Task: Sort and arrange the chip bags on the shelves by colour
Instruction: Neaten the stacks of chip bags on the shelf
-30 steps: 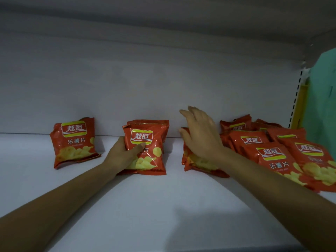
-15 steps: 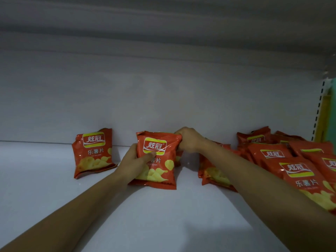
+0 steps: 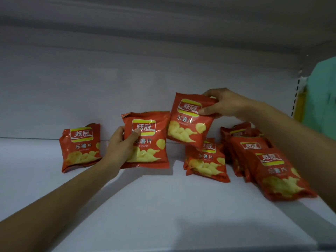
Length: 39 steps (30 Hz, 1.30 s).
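Observation:
All the chip bags here are red. My left hand (image 3: 123, 142) grips the left edge of one red bag (image 3: 149, 140) standing upright on the white shelf (image 3: 163, 206). In the air to its right, my right hand (image 3: 221, 104) pinches the top right corner of a second red bag (image 3: 189, 124), tilted and clear of the shelf. Another bag (image 3: 81, 146) leans against the back wall at the left. A single bag (image 3: 207, 162) lies below the lifted one. A pile of several red bags (image 3: 269, 160) fills the right of the shelf.
The shelf's white back wall (image 3: 127, 88) rises behind the bags, and the shelf above (image 3: 163, 24) hangs overhead. At the right stand a perforated upright (image 3: 296, 95) and a green surface (image 3: 323, 99). The shelf front edge (image 3: 181, 249) runs along the bottom.
My right hand has pulled a second red bag out from behind the one in my left hand and lifted it up and to the right. My left hand still holds its bag.

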Each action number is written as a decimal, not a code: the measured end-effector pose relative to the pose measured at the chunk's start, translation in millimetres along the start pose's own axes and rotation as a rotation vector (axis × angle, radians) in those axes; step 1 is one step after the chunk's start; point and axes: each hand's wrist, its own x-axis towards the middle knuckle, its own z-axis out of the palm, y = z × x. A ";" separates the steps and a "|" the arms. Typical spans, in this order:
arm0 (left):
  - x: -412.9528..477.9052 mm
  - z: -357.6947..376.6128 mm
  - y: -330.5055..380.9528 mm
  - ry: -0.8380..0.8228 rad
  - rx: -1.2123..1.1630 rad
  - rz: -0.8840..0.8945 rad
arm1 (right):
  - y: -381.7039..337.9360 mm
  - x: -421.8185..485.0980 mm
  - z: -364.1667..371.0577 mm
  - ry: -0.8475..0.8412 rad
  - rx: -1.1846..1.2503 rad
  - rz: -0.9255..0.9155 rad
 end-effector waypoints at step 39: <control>-37.6 176.7 -23.8 -0.176 0.058 -0.129 | 120.7 -121.9 64.9 0.149 -0.747 -0.204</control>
